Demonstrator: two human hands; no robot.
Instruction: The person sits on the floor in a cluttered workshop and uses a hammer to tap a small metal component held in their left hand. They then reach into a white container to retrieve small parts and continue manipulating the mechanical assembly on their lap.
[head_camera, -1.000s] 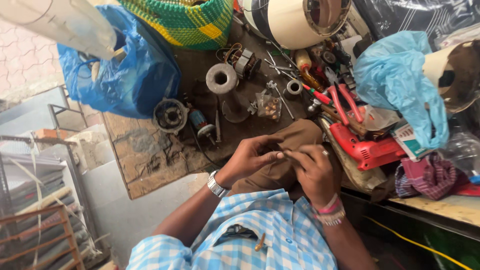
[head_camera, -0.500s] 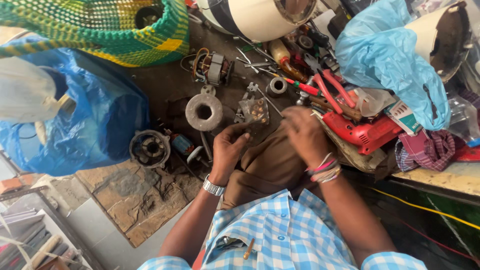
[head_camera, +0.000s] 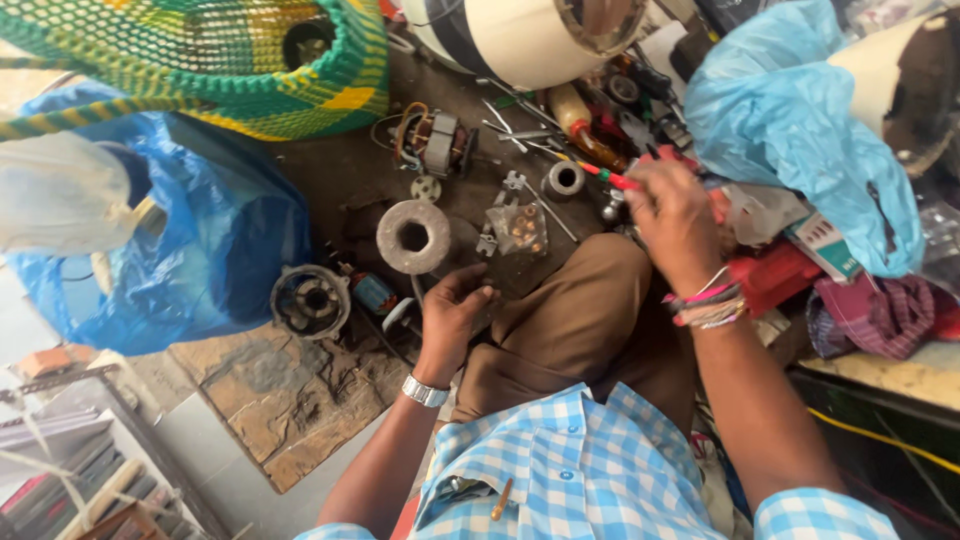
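Observation:
I sit with my brown-trousered knee (head_camera: 585, 320) raised before a cluttered dark work surface. My left hand (head_camera: 452, 312), with a metal watch on the wrist, rests by the knee. Its bent fingers lie at the lower edge of a small clear bag of copper-coloured parts (head_camera: 518, 232). My right hand (head_camera: 675, 215), with thread bracelets on the wrist, is over a heap of red-handled tools (head_camera: 775, 275). Its fingertips meet a red-handled screwdriver (head_camera: 606, 177). Whether it grips the screwdriver is hidden by the hand.
A grey ring-shaped part (head_camera: 413, 237), a round motor housing (head_camera: 310, 300) and a copper-wound motor core (head_camera: 432, 143) lie to the left. A green-yellow woven basket (head_camera: 300, 70), blue plastic bags (head_camera: 180, 250) (head_camera: 800, 140) and a cream cylinder (head_camera: 520, 40) crowd the edges.
My hands have parted. The right hand moved right and away from the knee onto the red-handled tools. The left hand stayed by the knee. The view has shifted closer.

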